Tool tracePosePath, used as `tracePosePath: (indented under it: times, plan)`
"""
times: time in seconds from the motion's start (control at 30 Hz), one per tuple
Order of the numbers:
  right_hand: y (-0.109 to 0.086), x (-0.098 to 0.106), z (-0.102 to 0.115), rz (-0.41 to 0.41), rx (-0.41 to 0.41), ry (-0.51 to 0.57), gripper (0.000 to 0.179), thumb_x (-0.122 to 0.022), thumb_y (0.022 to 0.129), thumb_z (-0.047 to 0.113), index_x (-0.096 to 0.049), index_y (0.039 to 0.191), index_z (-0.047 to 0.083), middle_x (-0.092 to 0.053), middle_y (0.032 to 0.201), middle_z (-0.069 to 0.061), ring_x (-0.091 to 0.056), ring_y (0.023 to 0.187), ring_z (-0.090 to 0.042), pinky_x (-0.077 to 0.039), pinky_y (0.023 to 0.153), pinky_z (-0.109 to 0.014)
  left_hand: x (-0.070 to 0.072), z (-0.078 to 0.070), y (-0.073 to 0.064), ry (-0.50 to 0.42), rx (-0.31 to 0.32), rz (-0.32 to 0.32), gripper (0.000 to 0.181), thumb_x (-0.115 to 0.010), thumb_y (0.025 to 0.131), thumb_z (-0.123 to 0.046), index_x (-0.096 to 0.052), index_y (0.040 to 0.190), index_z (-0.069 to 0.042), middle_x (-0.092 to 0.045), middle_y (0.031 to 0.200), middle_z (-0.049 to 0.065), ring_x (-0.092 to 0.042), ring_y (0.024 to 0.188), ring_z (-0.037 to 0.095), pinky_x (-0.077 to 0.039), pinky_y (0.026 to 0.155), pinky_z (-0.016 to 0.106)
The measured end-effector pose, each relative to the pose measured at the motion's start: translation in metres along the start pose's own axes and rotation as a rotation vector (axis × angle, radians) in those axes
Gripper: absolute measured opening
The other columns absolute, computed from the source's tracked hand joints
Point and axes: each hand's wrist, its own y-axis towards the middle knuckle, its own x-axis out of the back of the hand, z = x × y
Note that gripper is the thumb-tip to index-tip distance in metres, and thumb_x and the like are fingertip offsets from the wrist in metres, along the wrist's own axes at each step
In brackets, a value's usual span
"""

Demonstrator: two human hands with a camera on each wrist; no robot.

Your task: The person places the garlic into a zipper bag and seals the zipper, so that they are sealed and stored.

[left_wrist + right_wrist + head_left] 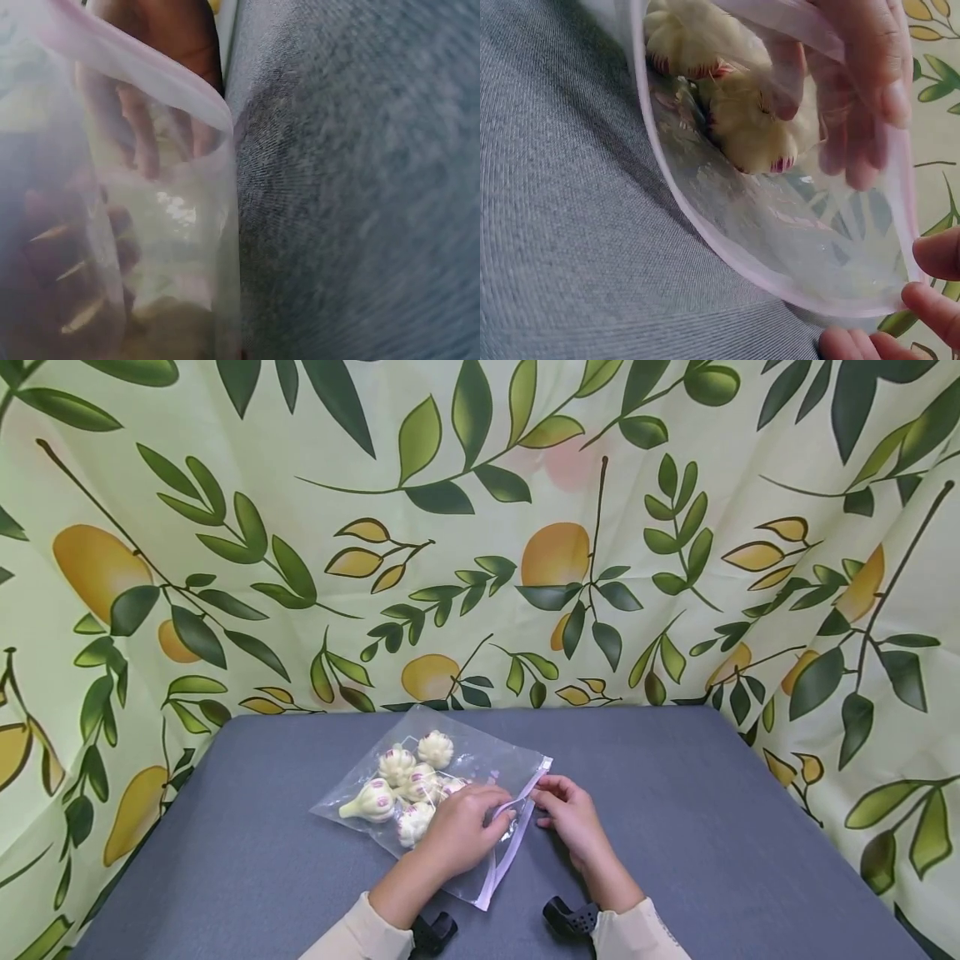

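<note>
A clear zip bag (487, 746) with a pale pinkish-white strip along its mouth lies on the grey table. Several white garlic bulbs (396, 764) with purple streaks are inside, mostly toward its left half. My left hand (463, 828) lies over the bag near the mouth and holds its upper rim. Thumb and fingertips of my right hand (573, 821) pinch the rim near its far right corner. Between the hands the mouth gapes, and garlic (754, 124) shows through it in the right wrist view. In the left wrist view the bag's film (169, 217) covers part of the fingers.
The grey tabletop (675, 793) extends around the bag on every side. Behind and beside it hangs a cloth (480, 610) printed with leaves and fruit. Black wrist straps (572, 917) sit at both cuffs.
</note>
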Motion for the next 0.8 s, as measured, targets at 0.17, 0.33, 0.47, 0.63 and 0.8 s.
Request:
tracePosePath:
  times: [0.17, 0.33, 0.47, 0.63, 0.8]
  plan:
    - [0.000, 0.002, -0.003, 0.029, -0.002, 0.063, 0.038, -0.059, 0.088, 0.008, -0.054, 0.124, -0.003, -0.057, 0.117, -0.019, -0.061, 0.092, -0.016, -0.056, 0.075, -0.033, -0.003, 0.000, -0.001, 0.041, -0.012, 0.124, 0.026, -0.060, 0.089, -0.029, -0.071, 0.107, -0.015, -0.068, 0.111, -0.002, -0.061, 0.109, 0.016, -0.047, 0.095, 0.034]
    - [0.002, 0.003, -0.006, 0.046, -0.002, 0.134, 0.039, -0.057, 0.089, 0.007, -0.052, 0.125, -0.007, -0.059, 0.116, -0.021, -0.064, 0.090, -0.014, -0.056, 0.081, -0.032, -0.007, -0.001, -0.001, 0.051, -0.016, 0.198, 0.028, -0.059, 0.090, -0.029, -0.070, 0.111, -0.015, -0.067, 0.114, -0.001, -0.059, 0.111, 0.017, -0.044, 0.098, 0.035]
    - [0.004, 0.005, -0.009, 0.043, -0.002, 0.167, 0.036, -0.058, 0.089, 0.007, -0.052, 0.122, -0.007, -0.064, 0.106, -0.017, -0.066, 0.086, -0.015, -0.056, 0.079, -0.031, -0.010, -0.001, -0.001, 0.037, -0.030, 0.237, 0.029, -0.061, 0.089, -0.028, -0.070, 0.112, -0.013, -0.067, 0.115, 0.002, -0.059, 0.111, 0.017, -0.044, 0.098, 0.033]
    - [0.008, 0.008, -0.012, 0.038, -0.039, 0.212, 0.036, -0.060, 0.087, 0.005, -0.049, 0.121, -0.003, -0.067, 0.100, -0.013, -0.067, 0.082, -0.015, -0.056, 0.078, -0.030, -0.011, -0.001, -0.002, 0.020, -0.029, 0.305, 0.030, -0.062, 0.088, -0.026, -0.069, 0.113, -0.011, -0.065, 0.118, 0.003, -0.058, 0.114, 0.018, -0.044, 0.099, 0.033]
    - [0.012, 0.009, -0.015, 0.040, -0.078, 0.258, 0.047, -0.060, 0.087, 0.003, -0.039, 0.128, -0.001, -0.068, 0.100, -0.016, -0.067, 0.081, -0.016, -0.057, 0.075, -0.029, -0.012, 0.002, -0.004, 0.000, -0.003, 0.408, 0.037, -0.063, 0.087, -0.033, -0.066, 0.118, -0.012, -0.061, 0.125, 0.002, -0.055, 0.119, 0.018, -0.042, 0.102, 0.034]
